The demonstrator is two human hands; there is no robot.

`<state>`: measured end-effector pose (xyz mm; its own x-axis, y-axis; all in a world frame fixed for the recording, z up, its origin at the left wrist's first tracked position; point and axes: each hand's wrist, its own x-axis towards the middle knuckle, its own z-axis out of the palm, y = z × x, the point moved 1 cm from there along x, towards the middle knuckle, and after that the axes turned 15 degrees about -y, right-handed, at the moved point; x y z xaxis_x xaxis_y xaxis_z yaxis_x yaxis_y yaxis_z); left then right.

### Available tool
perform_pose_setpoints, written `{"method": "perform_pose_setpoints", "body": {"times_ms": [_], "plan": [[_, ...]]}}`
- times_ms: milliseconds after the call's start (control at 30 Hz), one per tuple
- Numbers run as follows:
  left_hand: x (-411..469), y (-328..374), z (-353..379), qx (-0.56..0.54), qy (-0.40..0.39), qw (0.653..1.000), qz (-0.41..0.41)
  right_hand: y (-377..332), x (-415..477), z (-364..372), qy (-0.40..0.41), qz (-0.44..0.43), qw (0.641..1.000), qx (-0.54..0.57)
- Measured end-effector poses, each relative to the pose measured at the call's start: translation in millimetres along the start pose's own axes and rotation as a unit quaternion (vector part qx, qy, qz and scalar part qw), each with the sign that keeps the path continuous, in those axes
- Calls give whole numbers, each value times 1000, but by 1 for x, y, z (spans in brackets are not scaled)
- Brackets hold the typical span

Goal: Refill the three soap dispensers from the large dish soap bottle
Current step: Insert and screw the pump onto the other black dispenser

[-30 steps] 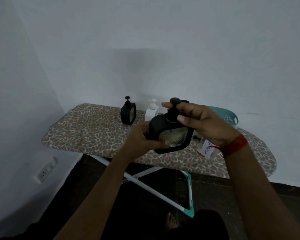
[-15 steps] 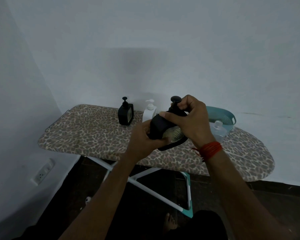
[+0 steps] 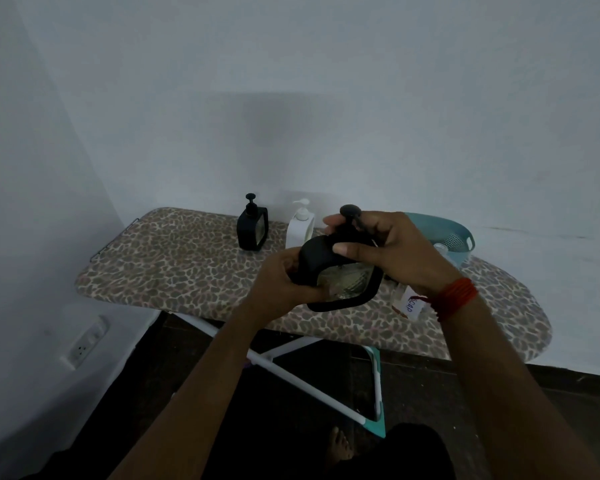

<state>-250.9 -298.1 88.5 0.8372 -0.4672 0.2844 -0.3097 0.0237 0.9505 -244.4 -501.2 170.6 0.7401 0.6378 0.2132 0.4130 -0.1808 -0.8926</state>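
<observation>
I hold a black-framed soap dispenser (image 3: pixel 343 282) with a clear window above the ironing board (image 3: pixel 174 268). My left hand (image 3: pixel 284 282) grips its body from the left. My right hand (image 3: pixel 392 251) curls round its black pump head at the top. A second black dispenser (image 3: pixel 252 226) and a white dispenser (image 3: pixel 301 226) stand upright at the back of the board. The large clear soap bottle (image 3: pixel 407 304) with a white handwritten label sits behind my right wrist, mostly hidden.
A teal plastic basket (image 3: pixel 454 237) lies at the back right of the leopard-print board. White legs with teal feet (image 3: pixel 374 393) cross under it. A wall socket (image 3: pixel 84 344) is low on the left wall. My bare foot (image 3: pixel 338 448) shows on the dark floor.
My right hand has turned on the pump head, its fingers shifting round the top. The dispenser has tilted a little and the labelled bottle shows again behind my wrist.
</observation>
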Motion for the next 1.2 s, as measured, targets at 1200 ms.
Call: {"method": "perform_pose_setpoints", "body": {"times_ms": [1200], "plan": [[94,-16,-4,-121,-38,992,20,-9,26,-78,-9,218,913,-346]]}}
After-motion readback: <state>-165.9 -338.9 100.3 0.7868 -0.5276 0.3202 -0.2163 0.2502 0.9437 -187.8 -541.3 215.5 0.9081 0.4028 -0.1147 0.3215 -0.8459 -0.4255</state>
